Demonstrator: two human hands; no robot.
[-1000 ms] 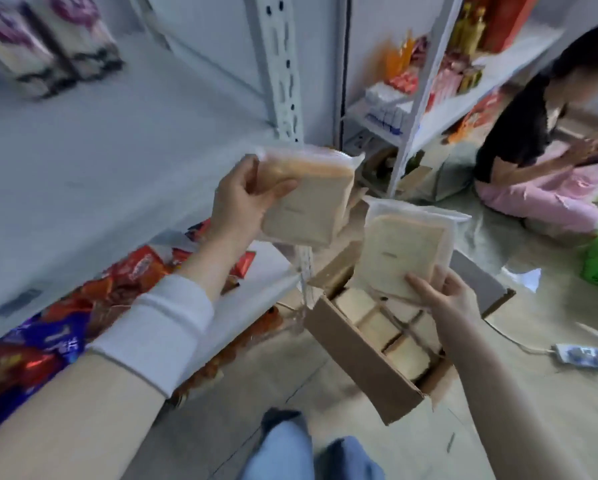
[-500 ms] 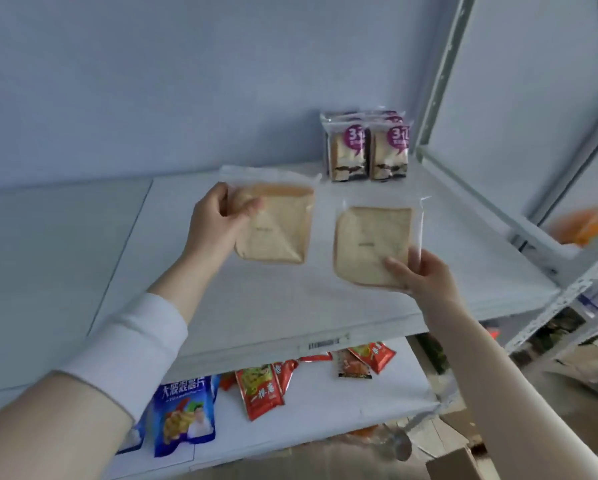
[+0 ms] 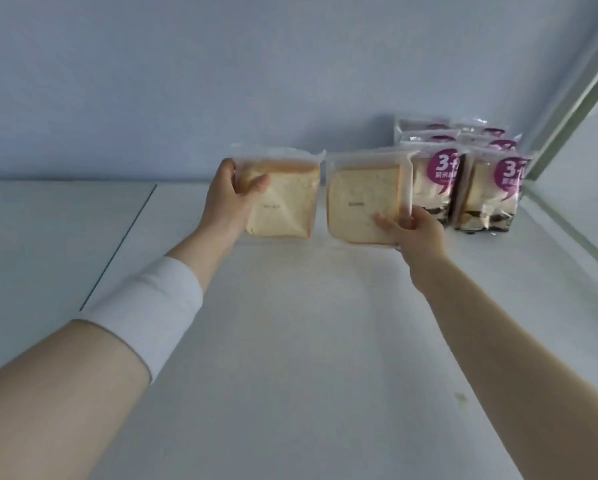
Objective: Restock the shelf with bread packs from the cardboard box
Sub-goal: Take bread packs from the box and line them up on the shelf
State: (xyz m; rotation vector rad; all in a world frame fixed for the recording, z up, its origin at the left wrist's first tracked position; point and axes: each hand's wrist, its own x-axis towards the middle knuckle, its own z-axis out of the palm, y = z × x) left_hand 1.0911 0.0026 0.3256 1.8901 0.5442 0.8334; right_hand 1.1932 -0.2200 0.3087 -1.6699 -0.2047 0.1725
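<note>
My left hand (image 3: 226,199) grips the upper left corner of a clear-wrapped pack of sliced bread (image 3: 283,206), held upright over the white shelf (image 3: 290,341). My right hand (image 3: 415,230) grips the lower right corner of a second bread pack (image 3: 359,202), upright and right beside the first. Both packs are far back on the shelf, just left of the printed packs. The cardboard box is out of view.
Several bread packs with purple labels (image 3: 463,181) stand in rows at the back right of the shelf against the pale wall. A white upright post (image 3: 574,91) rises at the right. A seam (image 3: 117,247) divides the shelf from the panel on the left.
Both hands have carried their bread packs from above the box up to the shelf and then toward the back. The view has swung from the floor to the shelf top.
</note>
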